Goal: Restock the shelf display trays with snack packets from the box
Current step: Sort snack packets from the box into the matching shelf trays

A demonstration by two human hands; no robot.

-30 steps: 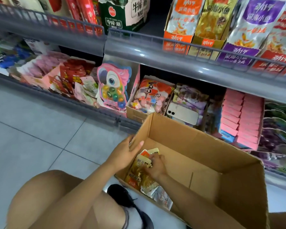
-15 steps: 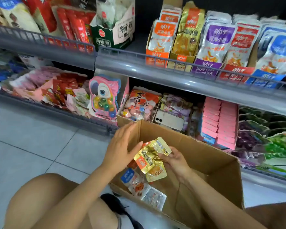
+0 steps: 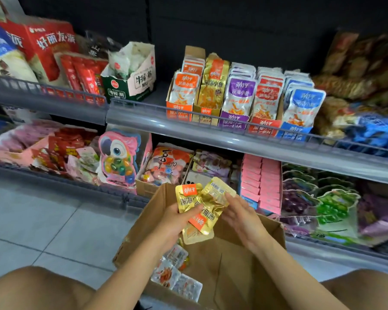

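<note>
head cam: left hand (image 3: pixel 177 222) grips a bunch of gold pkts (image 3: pixel 202 204), thumb on top, above the open box (image 3: pixel 143 220). right hand (image 3: pixel 242 218) fingertips touch their right edge; can't tell if pinching. loose pkts (image 3: pixel 177 276) lie in box, near left.

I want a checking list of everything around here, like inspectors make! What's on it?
Surface: grey tiled floor, box standing on it.
Job's things: gold packets held above the box; gold tray on upper shelf.
Clutter: loose packets in the box bottom.
Hands: left hand grips the gold packets; right hand touches them, grip unclear.
Cables: nothing seen.
Surroundings: lower shelf holds a parrot card.
</note>
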